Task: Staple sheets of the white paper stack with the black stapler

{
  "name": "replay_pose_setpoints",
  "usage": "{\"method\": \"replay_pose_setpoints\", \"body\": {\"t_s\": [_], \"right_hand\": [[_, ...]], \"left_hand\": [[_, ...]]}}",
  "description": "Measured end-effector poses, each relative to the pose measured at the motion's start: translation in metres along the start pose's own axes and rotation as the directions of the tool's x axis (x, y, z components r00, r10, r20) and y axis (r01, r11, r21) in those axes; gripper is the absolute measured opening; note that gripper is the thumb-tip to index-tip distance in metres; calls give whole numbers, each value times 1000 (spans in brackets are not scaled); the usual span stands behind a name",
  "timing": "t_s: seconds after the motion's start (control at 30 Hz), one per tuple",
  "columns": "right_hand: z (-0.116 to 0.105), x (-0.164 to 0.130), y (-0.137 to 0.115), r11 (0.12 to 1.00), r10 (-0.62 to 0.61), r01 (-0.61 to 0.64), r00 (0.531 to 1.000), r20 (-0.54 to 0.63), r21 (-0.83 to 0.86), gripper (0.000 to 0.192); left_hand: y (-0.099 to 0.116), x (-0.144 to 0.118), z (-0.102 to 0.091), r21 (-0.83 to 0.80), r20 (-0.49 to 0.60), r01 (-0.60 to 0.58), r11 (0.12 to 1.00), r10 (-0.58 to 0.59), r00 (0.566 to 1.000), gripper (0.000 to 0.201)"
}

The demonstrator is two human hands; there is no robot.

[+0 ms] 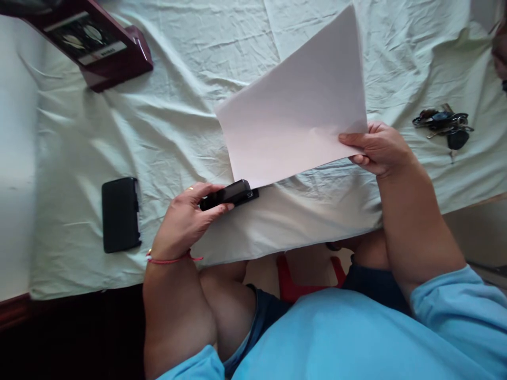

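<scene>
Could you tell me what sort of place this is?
Probably a home table: a wrinkled pale cloth covers it, with a bunch of keys, a black phone case and a dark red wooden box.

A crumpled pale green cloth (158, 121) covers a table. A black phone (120, 214) lies flat near its left edge. At the top left sits a dark red wooden box (119, 58) bearing a label. A bunch of keys (446, 126) rests at the right. A red stool (295, 279) shows below the table edge.
</scene>
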State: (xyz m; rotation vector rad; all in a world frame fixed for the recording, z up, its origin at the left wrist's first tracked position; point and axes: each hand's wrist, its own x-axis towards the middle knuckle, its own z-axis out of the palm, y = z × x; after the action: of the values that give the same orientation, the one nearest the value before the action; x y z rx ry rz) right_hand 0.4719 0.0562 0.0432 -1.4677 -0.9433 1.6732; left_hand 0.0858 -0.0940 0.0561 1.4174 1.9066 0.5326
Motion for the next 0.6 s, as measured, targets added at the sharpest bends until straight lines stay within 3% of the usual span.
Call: {"method": "replay_pose_setpoints", "body": {"t_s": [0.33,0.47,0.6], "right_hand": [[-4,-6,-7,1000,-5,6,1000,24,-16,24],[-4,-8,-8,1000,5,-5,1000,10,-24,28],[-3,-10,-11,999,24,-25,1000,-16,-31,27]], "left_hand": [[0,0,1,8,13,-39,999,39,999,48],[5,-1,6,-48,-151,-35,998,27,988,49],[14,-2,17,-39,-335,-116,992,96,937,40]]}}
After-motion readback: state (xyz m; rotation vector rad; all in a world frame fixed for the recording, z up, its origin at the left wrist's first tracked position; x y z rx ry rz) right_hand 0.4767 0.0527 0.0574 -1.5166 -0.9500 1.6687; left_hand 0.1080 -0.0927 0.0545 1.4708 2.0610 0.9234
